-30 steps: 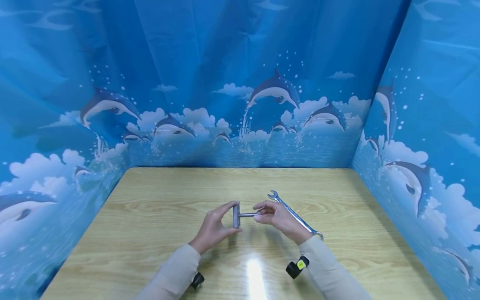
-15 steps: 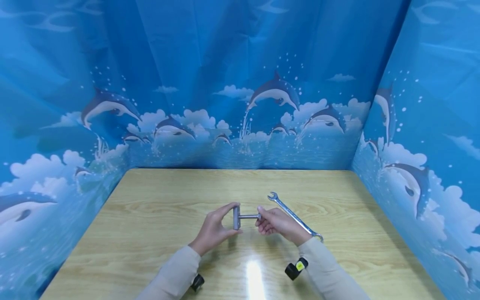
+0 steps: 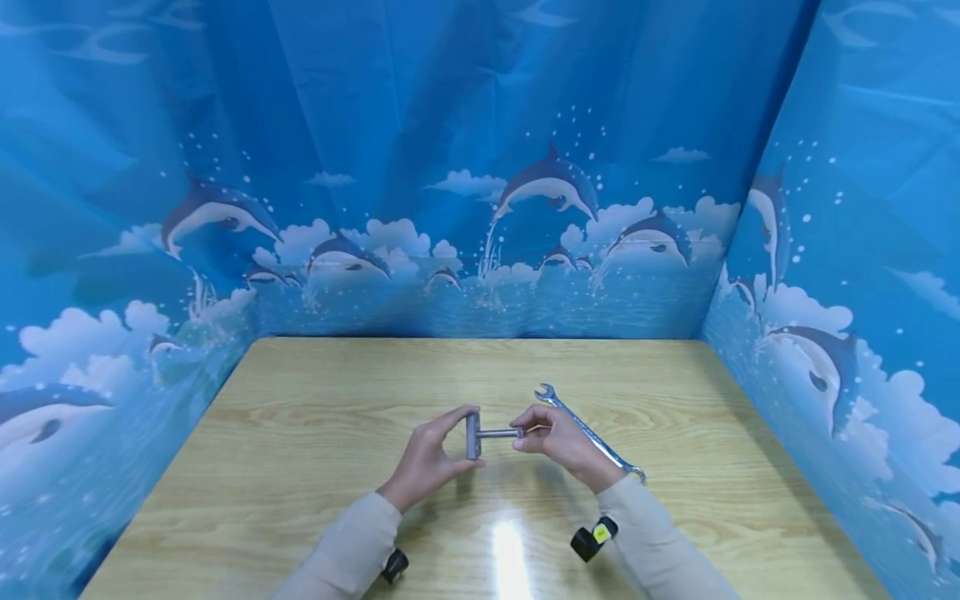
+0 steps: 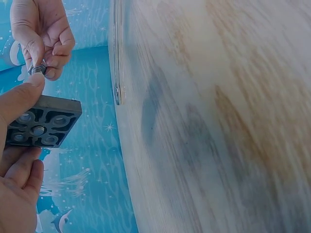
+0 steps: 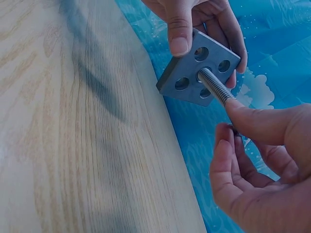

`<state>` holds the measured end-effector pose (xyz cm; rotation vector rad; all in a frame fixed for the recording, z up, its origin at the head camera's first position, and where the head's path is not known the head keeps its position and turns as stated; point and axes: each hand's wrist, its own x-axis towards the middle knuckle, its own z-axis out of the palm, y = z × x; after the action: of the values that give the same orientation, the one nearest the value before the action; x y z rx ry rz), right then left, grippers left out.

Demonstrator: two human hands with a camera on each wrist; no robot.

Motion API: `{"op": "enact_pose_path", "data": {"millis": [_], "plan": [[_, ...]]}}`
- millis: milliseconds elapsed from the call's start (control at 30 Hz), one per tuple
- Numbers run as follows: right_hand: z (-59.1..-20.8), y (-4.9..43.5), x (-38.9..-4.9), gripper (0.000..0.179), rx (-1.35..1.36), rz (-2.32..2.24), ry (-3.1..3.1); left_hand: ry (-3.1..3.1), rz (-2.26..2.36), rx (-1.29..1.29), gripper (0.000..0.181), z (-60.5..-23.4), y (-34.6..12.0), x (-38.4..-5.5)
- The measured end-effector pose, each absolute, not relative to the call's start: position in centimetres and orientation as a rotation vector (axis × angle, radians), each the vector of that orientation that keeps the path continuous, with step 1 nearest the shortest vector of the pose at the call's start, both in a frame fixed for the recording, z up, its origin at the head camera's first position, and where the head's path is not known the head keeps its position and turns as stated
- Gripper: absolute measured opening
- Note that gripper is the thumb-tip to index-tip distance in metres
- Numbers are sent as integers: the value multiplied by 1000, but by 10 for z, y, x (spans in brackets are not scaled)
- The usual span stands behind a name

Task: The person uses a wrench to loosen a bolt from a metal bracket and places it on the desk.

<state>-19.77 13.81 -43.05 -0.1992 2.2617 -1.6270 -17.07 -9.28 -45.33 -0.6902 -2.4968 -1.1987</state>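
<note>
My left hand (image 3: 423, 464) grips a square grey metal plate (image 3: 472, 437) by its edges, thumb on one side and fingers on the other. Four round recesses mark its corners in the right wrist view, and a threaded bolt (image 5: 217, 87) stands out from its central hole. At the bolt's far end, my right hand (image 3: 567, 447) pinches the head between thumb and fingers. The head itself is mostly hidden by those fingers. In the left wrist view the plate's other face (image 4: 39, 131) shows the bolt's end in the centre hole. Both parts are held above the table.
A chrome combination wrench (image 3: 592, 435) lies slantwise on the wood-grain table (image 3: 337, 383), just beyond the right hand and forearm. Blue dolphin-print curtains (image 3: 420, 292) border the table at the back and sides.
My right hand rolled its fingers under and the thumb up around the bolt head, then back to fingers on top. The left hand and plate stay almost still; the wrench has not moved.
</note>
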Motion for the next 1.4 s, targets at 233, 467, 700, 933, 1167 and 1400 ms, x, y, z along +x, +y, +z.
{"op": "enact_pose_path", "data": {"millis": [233, 467, 700, 933, 1167, 1400], "plan": [[-433, 138, -198, 32, -198, -1653, 2257, -2493, -1202, -687, 77, -452, -92, -170], [-434, 141, -198, 44, -279, -1596, 2156, -2491, -1198, -682, 76, -454, -93, -170], [-434, 142, -198, 61, -278, -1588, 2090, -2487, -1193, -696, 76, -455, -93, -170], [-435, 141, -198, 56, -225, -1570, 2149, -2479, -1186, -706, 76, -455, -93, -171], [-436, 143, -199, 28, -299, -1635, 2190, -2486, -1198, -695, 75, -456, -93, -171], [-436, 141, -199, 28, -310, -1668, 2283, -2467, -1205, -676, 76, -455, -93, -172]]}}
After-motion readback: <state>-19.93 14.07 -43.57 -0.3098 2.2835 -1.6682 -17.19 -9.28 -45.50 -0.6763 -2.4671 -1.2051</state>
